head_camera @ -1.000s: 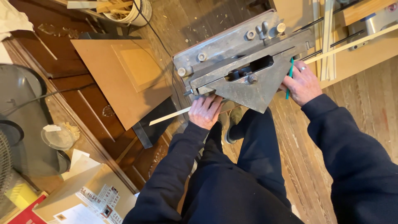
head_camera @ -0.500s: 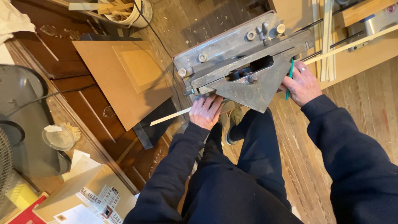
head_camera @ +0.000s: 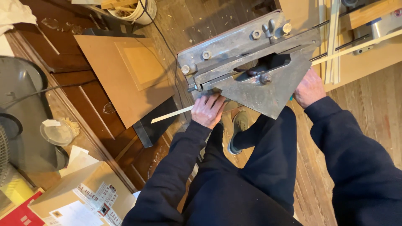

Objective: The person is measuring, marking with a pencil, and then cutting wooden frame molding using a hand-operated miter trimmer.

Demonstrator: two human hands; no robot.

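Pinching down on a pale wooden strip point(head_camera: 171, 114), the left hand point(head_camera: 208, 109) has its fingers curled and pressed together over the stick, right at the lower edge of the grey metal cutter point(head_camera: 251, 62); the strip's free end juts out to the left, over the dark wood floor point(head_camera: 104, 125), while its other end disappears under the hand and the machine; across the way, the right hand point(head_camera: 309, 88) sits against the cutter's right corner, closed around something there, with just a sliver of teal showing beneath it, too little to say what; whether it grips a handle I cannot tell. As for progress, my read is that the strip is fed into place and held steady; no fresh offcut shows beside it, so any cut looks not yet made, though the blade area is hidden. Moving outward; more pale strips point(head_camera: 331, 42) lie on the light wooden desk point(head_camera: 368, 62) behind the machine; a brown board point(head_camera: 130, 79) leans flat on the floor at left, a white bucket point(head_camera: 138, 10) of scraps above it; a clear round lid point(head_camera: 56, 132) and a cardboard box point(head_camera: 83, 196) sit lower left; dark trousers and one shoe point(head_camera: 239, 125) below.
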